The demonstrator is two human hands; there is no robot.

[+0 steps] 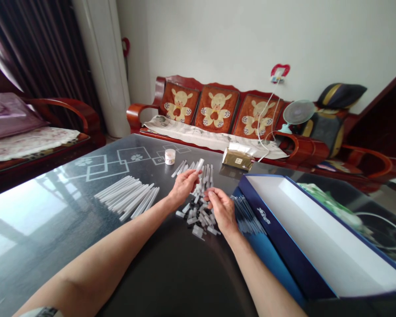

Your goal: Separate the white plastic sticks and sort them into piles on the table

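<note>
My left hand (184, 185) is closed on a short translucent white plastic tube (200, 164), which points up and away from me. Close by on the right, the fingers of my right hand (222, 210) are pinched together; whatever they hold is too small to make out. Beneath both hands lies a loose pile of small plastic caps (192, 220), translucent white and black. Just behind it, slim whitish tubes (208, 174) lie side by side, partly hidden by my left hand. A bundle of long white plastic tubes (127, 196) rests left of my left forearm.
A blue box (284, 233) with a white inside stands at the right. Thin dark rods (249, 215) lie beside it on a blue surface. A small white jar (170, 156) and a tissue box (238, 159) stand farther back on the dark table (86, 193).
</note>
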